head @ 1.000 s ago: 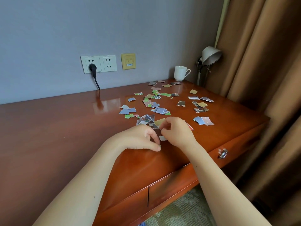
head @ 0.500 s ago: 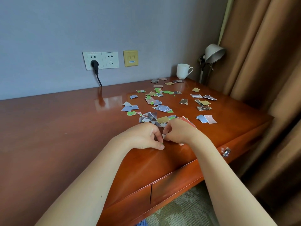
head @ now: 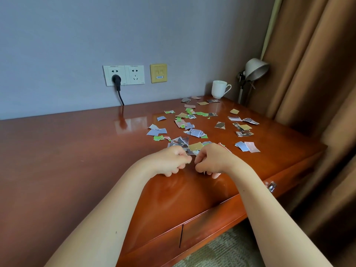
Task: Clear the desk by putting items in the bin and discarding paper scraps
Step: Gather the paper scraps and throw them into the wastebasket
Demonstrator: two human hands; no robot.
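Several colourful torn paper scraps (head: 194, 132) lie scattered over the right half of the glossy red-brown desk (head: 77, 160). My left hand (head: 169, 160) and my right hand (head: 213, 158) sit close together at the near edge of the scrap pile, fingertips on the desk. Both hands have their fingers curled inward. A pale sliver of paper shows at the left fingertips, and the right thumb and fingers pinch together on a small scrap that is mostly hidden. A tan scrap (head: 195, 146) lies just beyond the hands. No bin is in view.
A white mug (head: 218, 89) stands at the back right by a desk lamp (head: 254, 69). Wall sockets with a black plug (head: 116, 79) are behind the desk. Brown curtains (head: 317, 74) hang at the right. A drawer handle (head: 271, 186) sticks out below the desk edge.
My hands came together over the nearest scraps, then drew slightly apart and curled tighter. The scraps right in front of them have been gathered under the fingers.
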